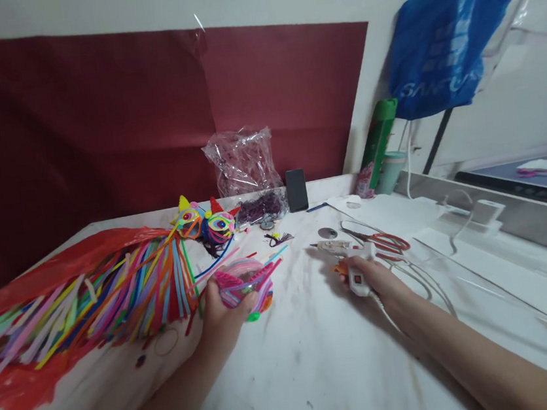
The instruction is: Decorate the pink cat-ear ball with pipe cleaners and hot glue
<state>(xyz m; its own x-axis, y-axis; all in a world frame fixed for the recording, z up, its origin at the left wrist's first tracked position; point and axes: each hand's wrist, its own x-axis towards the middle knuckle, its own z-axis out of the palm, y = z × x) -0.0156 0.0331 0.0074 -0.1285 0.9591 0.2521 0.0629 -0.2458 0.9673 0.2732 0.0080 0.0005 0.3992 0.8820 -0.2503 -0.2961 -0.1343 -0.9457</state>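
Note:
My left hand (pixel 224 312) is closed round a pink and purple pipe-cleaner craft piece (pixel 248 285), with green and orange bits at its lower edge. To the right, my right hand (pixel 368 276) grips a white hot glue gun (pixel 360 282) whose nozzle points left toward the craft piece, apart from it. The gun's cord trails under my right forearm. Red-handled scissors (pixel 386 241) lie just beyond the gun. Behind my left hand sit two colourful pipe-cleaner figures (pixel 219 227) with pointed ears.
Many loose pipe cleaners (pixel 130 294) lie on a red plastic bag (pixel 105 247) at left. A clear bag (pixel 243 162), a dark phone (pixel 296 189), a green canister (pixel 383 136) and a teal cup (pixel 391 172) stand at the back. A blue bag (pixel 447 40) hangs at upper right.

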